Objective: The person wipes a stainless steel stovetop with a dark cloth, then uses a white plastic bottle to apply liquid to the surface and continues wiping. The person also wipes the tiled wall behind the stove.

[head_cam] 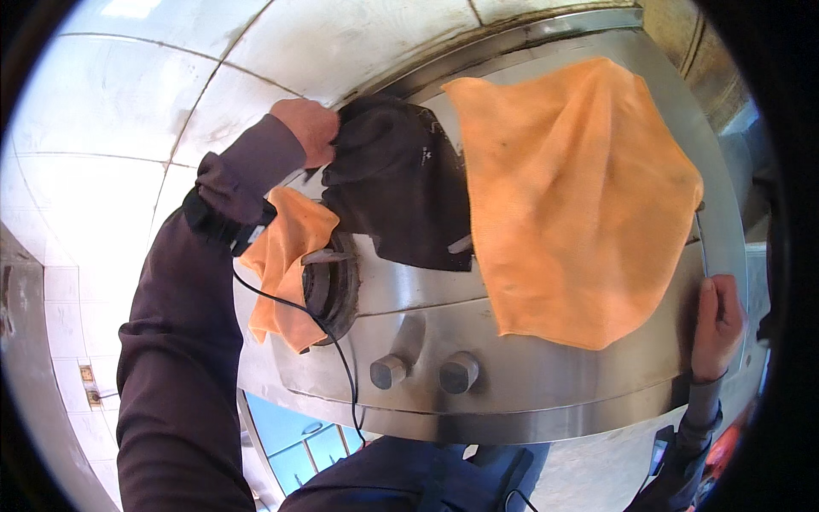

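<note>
My left hand (pixel 310 131) is curled at the back left edge of a black cloth (pixel 403 185) that bears a small white print. Its fingertips are mostly hidden, and the cloth bunches up against it. Far to the right, my right hand (pixel 720 320) is closed around a thin metal rod (pixel 702 243). The rod's far end disappears at the edge of a large orange cloth (pixel 582 205), which lies draped over the stove. A smaller orange cloth (pixel 288 256) hangs crumpled over the left burner (pixel 342 294), below my left forearm.
The stainless-steel gas stove (pixel 544 377) has two control knobs (pixel 388 371) in front. A tiled wall (pixel 128 109) rises close behind and left. From my left wrist a black cable (pixel 342 355) crosses the stove's front. A blue cabinet (pixel 301 441) stands below.
</note>
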Demonstrator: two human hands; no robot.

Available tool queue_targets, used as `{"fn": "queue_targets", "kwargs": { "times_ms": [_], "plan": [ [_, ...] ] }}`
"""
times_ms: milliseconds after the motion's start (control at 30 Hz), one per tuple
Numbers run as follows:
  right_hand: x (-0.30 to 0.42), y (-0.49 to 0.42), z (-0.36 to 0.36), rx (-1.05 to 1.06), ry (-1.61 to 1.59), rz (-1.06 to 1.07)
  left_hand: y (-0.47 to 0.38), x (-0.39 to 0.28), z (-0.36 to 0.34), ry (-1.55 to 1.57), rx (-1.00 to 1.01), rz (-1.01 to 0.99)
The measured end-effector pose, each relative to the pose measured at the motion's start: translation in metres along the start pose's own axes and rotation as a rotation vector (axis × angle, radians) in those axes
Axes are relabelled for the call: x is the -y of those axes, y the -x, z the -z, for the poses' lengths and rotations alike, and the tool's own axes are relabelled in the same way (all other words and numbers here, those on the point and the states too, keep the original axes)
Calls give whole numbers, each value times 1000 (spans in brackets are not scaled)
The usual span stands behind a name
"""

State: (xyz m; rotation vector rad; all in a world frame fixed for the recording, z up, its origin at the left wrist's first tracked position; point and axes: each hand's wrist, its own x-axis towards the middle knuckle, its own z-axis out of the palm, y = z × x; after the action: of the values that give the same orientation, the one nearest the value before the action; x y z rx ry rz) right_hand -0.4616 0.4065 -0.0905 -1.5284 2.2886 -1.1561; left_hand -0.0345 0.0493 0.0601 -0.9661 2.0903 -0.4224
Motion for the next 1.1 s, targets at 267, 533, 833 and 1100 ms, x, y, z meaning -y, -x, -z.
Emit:
{"fn": "queue_targets", "kwargs": {
  "times_ms": [267, 533, 833, 1100],
  "plan": [
    [-3, -1, 2, 31, 1, -13, 74, -81, 10, 469, -41, -481],
    [-5, 0, 6, 52, 23, -1, 95, -113, 5, 630, 93, -623],
    [2, -1, 3, 30, 53, 25, 111, -117, 10, 646, -295, -256],
    [13, -3, 9, 148, -27, 41, 84, -139, 2, 782, -445, -69]
  ]
}}
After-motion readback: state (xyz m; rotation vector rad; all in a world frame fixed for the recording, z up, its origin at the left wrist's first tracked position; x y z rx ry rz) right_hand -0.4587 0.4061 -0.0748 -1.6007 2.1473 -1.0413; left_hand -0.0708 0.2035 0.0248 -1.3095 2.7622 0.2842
